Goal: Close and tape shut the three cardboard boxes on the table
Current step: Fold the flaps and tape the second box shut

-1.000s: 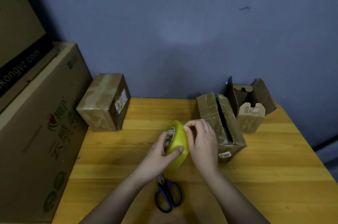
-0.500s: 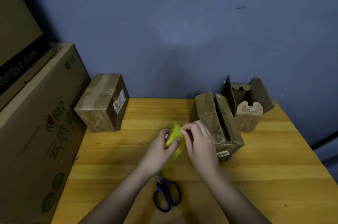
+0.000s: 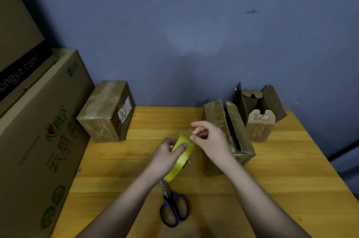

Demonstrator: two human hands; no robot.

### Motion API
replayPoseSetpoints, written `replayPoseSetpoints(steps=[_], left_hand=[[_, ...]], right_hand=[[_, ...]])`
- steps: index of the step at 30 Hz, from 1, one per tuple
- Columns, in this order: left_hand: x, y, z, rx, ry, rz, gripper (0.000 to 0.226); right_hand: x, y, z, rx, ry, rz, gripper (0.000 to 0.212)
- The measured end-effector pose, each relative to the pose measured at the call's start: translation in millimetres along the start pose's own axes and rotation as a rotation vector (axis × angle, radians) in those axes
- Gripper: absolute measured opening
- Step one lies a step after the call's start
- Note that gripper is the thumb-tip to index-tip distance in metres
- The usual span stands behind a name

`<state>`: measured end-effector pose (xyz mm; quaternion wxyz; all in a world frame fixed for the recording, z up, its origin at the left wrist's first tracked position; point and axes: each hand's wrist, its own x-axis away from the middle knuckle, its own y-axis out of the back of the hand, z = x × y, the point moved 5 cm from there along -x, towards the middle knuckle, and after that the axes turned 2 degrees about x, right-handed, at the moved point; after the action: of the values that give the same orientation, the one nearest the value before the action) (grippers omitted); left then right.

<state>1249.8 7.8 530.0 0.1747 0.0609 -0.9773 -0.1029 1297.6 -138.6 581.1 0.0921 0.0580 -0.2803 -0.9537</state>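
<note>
Head view. I see three cardboard boxes on the wooden desk (image 3: 272,179). The left box (image 3: 105,110) stands at the back left corner with its flaps closed and tape across the top; its long axis runs from front to back. The middle box (image 3: 229,132) stands right of centre, its two top flaps raised with a dark gap between them; I cannot see what is inside. Its long axis also runs front to back. The small box (image 3: 260,113) stands at the back right, just behind the middle box, with its flaps open and upright; its contents are not visible.

The yellow tape roll (image 3: 181,157) is held above the desk centre, standing on edge, its outer band facing me. The left hand (image 3: 165,157) grips the roll, thumb across the band. The right hand (image 3: 210,136) is just above and to the right of the roll, thumb and forefinger pinched together at the roll's upper edge; I cannot tell whether tape is caught between them.

Blue-handled scissors (image 3: 173,208) lie on the desk below the roll, blades pointing away from me. Large cartons (image 3: 38,131) stand left of the desk.
</note>
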Motion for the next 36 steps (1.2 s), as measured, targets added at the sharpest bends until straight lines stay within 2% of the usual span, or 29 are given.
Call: replayPoseSetpoints(steps=[2, 4, 8, 12, 14, 15, 17, 18, 22, 26, 30, 31, 34, 36], left_hand=[[1.7, 0.4, -1.6, -0.032, -0.017, 0.013, 0.065], [6.0, 1.2, -5.2, -0.051, -0.028, 0.024, 0.061], [11.5, -0.8, -11.9, 0.051, -0.016, 0.093, 0.029], [17.2, -1.2, -10.4, 0.134, 0.033, 0.251, 0.044], [20.3, -2.1, -8.8, 0.194, 0.043, 0.298, 0.029], [21.8, -1.9, -9.6, 0.234, 0.044, 0.292, 0.031], [18.4, 2.0, -7.1, 0.312, 0.076, 0.235, 0.066], [17.3, 4.2, -6.7, 0.317, 0.066, 0.226, 0.075], [33.4, 4.0, -28.6, 0.196, -0.172, 0.356, 0.047], [36.1, 9.3, -43.4, 0.019, -0.265, 0.306, 0.032], [29.5, 15.1, -43.5, -0.242, -0.289, 0.184, 0.044], [27.5, 15.0, -41.5, -0.188, -0.238, 0.156, 0.044], [25.6, 9.8, -32.7, 0.189, 0.002, 0.144, 0.037], [20.7, 7.7, -25.9, 0.134, 0.036, 0.088, 0.034]], right_hand=[[-3.9, 1.3, -1.5, 0.05, 0.017, -0.01, 0.018], [-5.8, 0.9, -3.2, 0.023, 0.019, -0.018, 0.011], [-4.6, 0.7, -8.2, 0.012, 0.043, -0.07, 0.004], [-3.1, -0.7, -4.9, 0.146, 0.1, -0.143, 0.006], [-5.5, 0.7, -2.6, 0.221, 0.151, -0.175, 0.008], [-7.1, 2.5, -2.0, 0.236, 0.179, -0.184, 0.008], [-10.9, 7.0, -2.0, 0.225, 0.199, -0.161, 0.01], [-12.8, 8.1, -2.9, 0.232, 0.194, -0.135, 0.011], [-14.8, 11.0, -4.5, 0.357, 0.24, -0.13, 0.014], [-11.2, 17.7, 5.4, 0.374, 0.333, -0.195, 0.013], [-2.1, 14.7, 20.7, 0.492, 0.508, -0.304, 0.018], [-0.1, 13.9, 23.0, 0.504, 0.521, -0.335, 0.02], [2.1, 12.9, 34.4, 0.543, 0.557, -0.403, 0.025], [6.5, 10.6, 43.1, 0.636, 0.646, -0.416, 0.024]])
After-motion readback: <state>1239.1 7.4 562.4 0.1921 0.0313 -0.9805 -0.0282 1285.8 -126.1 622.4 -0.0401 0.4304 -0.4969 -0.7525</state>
